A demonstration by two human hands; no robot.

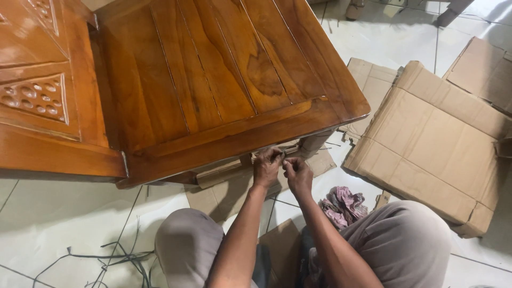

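Flattened brown cardboard box (432, 144) lying right

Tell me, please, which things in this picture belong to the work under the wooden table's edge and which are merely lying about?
In hand:
left hand and right hand, pinching something small at the table's edge, too small to identify
wooden table
cardboard strip beneath that edge

Lying about:
large flattened cardboard box
crumpled pinkish cloth
dark straps on the tiled floor
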